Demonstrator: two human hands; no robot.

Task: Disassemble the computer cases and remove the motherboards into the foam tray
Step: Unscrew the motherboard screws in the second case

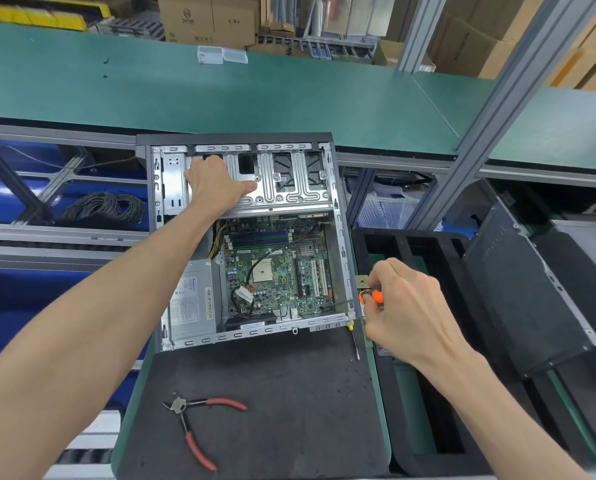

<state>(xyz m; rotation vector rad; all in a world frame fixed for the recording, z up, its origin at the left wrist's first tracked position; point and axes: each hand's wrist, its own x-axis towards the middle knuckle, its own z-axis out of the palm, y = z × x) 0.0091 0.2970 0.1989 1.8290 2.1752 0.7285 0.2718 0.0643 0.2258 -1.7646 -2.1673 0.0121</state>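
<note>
Head view is showing the scene from above. Farthest left, a coil of dark cable (pixel 104 207) is lying on a lower shelf beyond the tabletop. Next, red-handled cutting pliers (pixel 199 427) are resting on the dark rubber mat (pixel 289 410) near the person.

Moving right, the left hand (pixel 217 185) is resting on the silver metal drive cage (pixel 289 188) at the far end of the open grey steel computer case (pixel 341 237), fingers curled over the cage's far edge and thumb lying along its top, apparently bracing it. Below the cage, the green motherboard (pixel 279 268) is sitting flat inside the case, beside the silver power supply box (pixel 191 299), with black cables crossing it.

A small yellow-handled screwdriver (pixel 353 337) is lying on the mat just off the case's near right corner.

Further right, the right hand (pixel 404 306) is gripping the orange-handled screwdriver (pixel 371 296), fingers wrapped round the handle. Its thin shaft is running leftward over the case's right wall, the tip reaching the board's near right corner. The board lies left of this hand, so the right hand is the nearer one for that corner's screw, probably the step in hand.

The black foam tray (pixel 411 247) is sitting just right of the case, its slots running away from the person. A black perforated case panel (pixel 532 289) is leaning beyond it.
</note>
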